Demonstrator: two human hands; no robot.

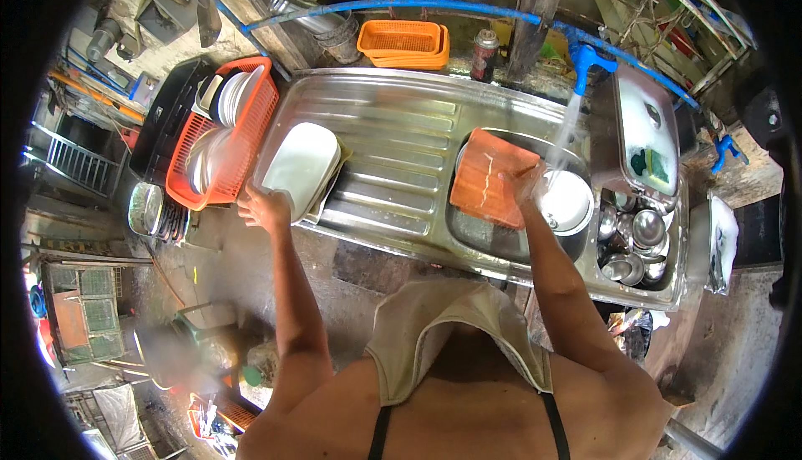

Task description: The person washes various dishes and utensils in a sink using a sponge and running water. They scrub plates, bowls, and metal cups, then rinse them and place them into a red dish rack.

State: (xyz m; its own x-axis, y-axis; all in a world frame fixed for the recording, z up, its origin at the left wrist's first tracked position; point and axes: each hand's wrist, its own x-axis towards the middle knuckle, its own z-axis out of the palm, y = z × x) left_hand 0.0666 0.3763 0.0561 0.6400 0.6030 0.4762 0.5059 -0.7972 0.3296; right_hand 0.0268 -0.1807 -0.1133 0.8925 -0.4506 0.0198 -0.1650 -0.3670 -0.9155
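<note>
My left hand (266,207) is at the near left corner of a stack of white rectangular trays (302,162), fingers apart and nothing visible in them. An orange plastic basket (177,175) full of plates is just beyond those fingers. In the sink bowl (476,234), my right hand (525,183) grips the right side of an orange-brown rectangular tray (485,172); part of its grip is blurred. Water runs from a blue faucet (583,71) beside that hand, onto white round dishes (567,202) in the bowl.
Metal bowls (648,228) crowd the right compartment. Behind them stands a steel basin (617,140) of suds with a green-and-yellow sponge (655,165). Orange baskets (401,40) and a can (485,52) line the back edge. A ribbed steel drainboard (388,159) spans the middle.
</note>
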